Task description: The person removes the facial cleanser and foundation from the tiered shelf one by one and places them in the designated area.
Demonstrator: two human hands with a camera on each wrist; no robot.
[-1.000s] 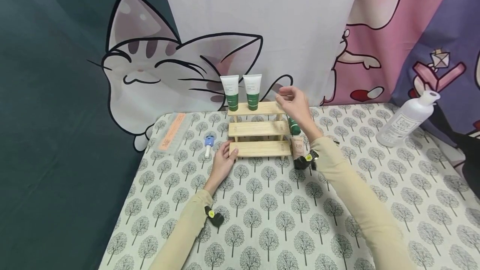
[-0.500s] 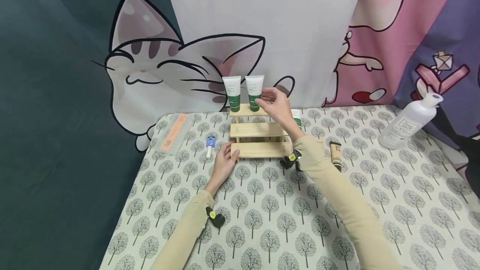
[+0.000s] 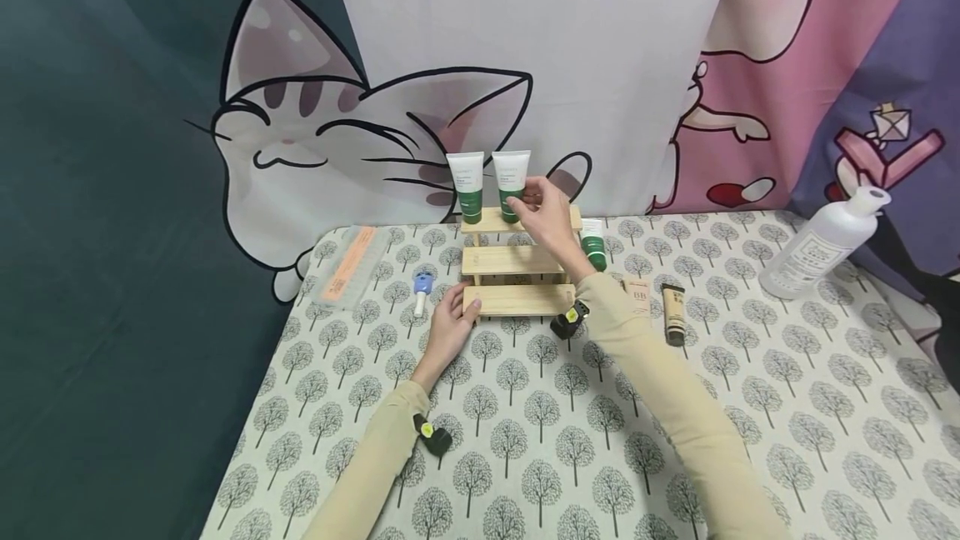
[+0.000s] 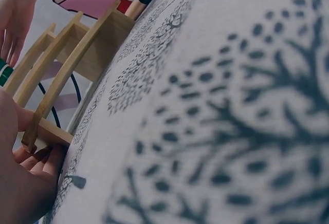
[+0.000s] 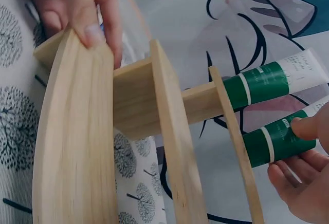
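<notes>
A three-step wooden display rack (image 3: pixel 517 302) stands on the table. Two squeeze tubes in white and green stand upright on its top step: the left tube (image 3: pixel 467 182) and the right tube (image 3: pixel 512 169). With thumb and fingers on either side, my right hand (image 3: pixel 551 219) holds the right tube at its green lower part; the right wrist view shows this tube (image 5: pixel 267 144) with its base at the step. My left hand (image 3: pixel 450 325) grips the left end of the lowest step, thumb on top and fingers beneath, as the left wrist view also shows.
Right of the rack lie another green-white tube (image 3: pixel 593 245), a BB tube (image 3: pixel 638 298) partly behind my sleeve, and a tan tube with a black cap (image 3: pixel 673 315). A white bottle (image 3: pixel 817 247) leans farther right. On the left lie a blue-and-white item (image 3: pixel 422 292) and a clear case (image 3: pixel 351 267).
My right hand has moved left from the top step's right end to the right tube and now holds it. The left hand stays on the lowest step.
</notes>
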